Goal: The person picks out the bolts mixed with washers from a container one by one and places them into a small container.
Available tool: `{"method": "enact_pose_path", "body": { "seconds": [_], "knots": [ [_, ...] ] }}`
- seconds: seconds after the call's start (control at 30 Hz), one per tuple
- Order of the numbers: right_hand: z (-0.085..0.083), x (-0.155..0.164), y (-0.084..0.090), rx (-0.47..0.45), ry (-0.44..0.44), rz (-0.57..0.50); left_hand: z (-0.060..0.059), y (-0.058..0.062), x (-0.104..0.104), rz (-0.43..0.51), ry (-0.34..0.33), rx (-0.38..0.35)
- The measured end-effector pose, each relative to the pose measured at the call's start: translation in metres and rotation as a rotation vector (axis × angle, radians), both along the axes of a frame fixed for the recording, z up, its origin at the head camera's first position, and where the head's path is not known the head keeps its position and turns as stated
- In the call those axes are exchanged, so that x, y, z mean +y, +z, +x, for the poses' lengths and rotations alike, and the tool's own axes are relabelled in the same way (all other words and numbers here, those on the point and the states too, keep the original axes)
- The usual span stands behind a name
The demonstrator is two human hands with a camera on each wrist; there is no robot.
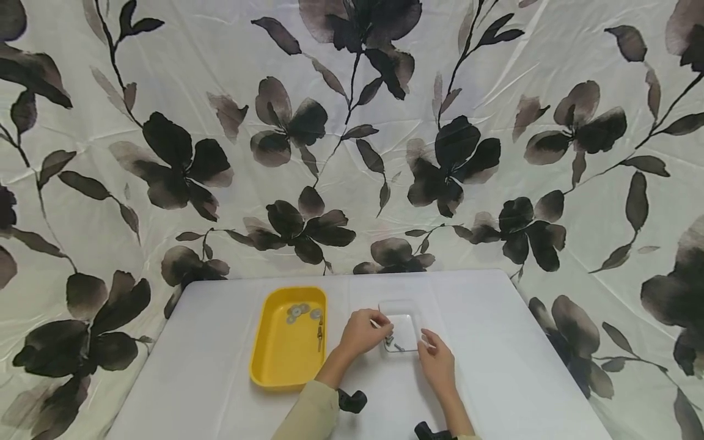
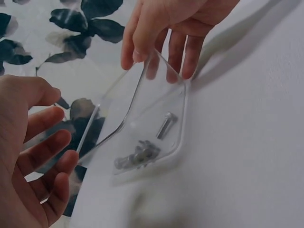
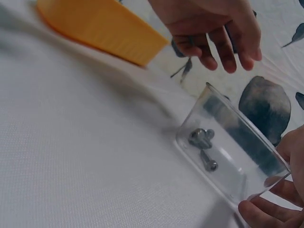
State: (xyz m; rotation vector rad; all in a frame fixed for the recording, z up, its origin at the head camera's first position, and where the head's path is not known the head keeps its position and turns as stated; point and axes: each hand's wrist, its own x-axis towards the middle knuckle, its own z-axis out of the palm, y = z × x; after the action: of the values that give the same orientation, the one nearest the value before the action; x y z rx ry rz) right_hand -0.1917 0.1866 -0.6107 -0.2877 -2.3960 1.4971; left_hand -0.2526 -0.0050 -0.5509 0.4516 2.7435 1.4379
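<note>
A clear plastic box (image 1: 407, 330) stands on the white table in front of me. Several metal bolts (image 3: 201, 137) lie clustered at one end of its floor, with a single bolt (image 2: 166, 125) a little apart from them. My right hand (image 1: 438, 365) pinches the box's right wall between thumb and fingers. Over the left side of the box hovers my left hand (image 1: 363, 332), its fingers loosely bent and nothing between them, as the left wrist view also shows.
To the left is a yellow tray (image 1: 275, 360). Several grey washers (image 1: 297, 311) lie at its far end, beside a threaded metal piece (image 1: 320, 335) along its right wall. A flowered cloth (image 1: 385, 153) hangs behind the white table (image 1: 192, 366).
</note>
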Motion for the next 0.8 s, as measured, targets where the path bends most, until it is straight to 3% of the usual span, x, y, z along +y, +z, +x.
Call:
{"method": "enact_pose_path", "body": {
  "seconds": [0.3, 0.57, 0.8],
  "knots": [
    [0.003, -0.003, 0.009, 0.029, -0.001, 0.059, 0.003, 0.016, -0.015, -0.015, -0.051, -0.017],
    [0.002, -0.011, 0.026, 0.157, -0.050, 0.259, 0.008, 0.029, -0.031, -0.021, -0.065, -0.017],
    [0.006, -0.022, 0.037, 0.160, -0.050, 0.332, 0.015, 0.032, -0.050, -0.026, -0.042, 0.000]
  ]
}}
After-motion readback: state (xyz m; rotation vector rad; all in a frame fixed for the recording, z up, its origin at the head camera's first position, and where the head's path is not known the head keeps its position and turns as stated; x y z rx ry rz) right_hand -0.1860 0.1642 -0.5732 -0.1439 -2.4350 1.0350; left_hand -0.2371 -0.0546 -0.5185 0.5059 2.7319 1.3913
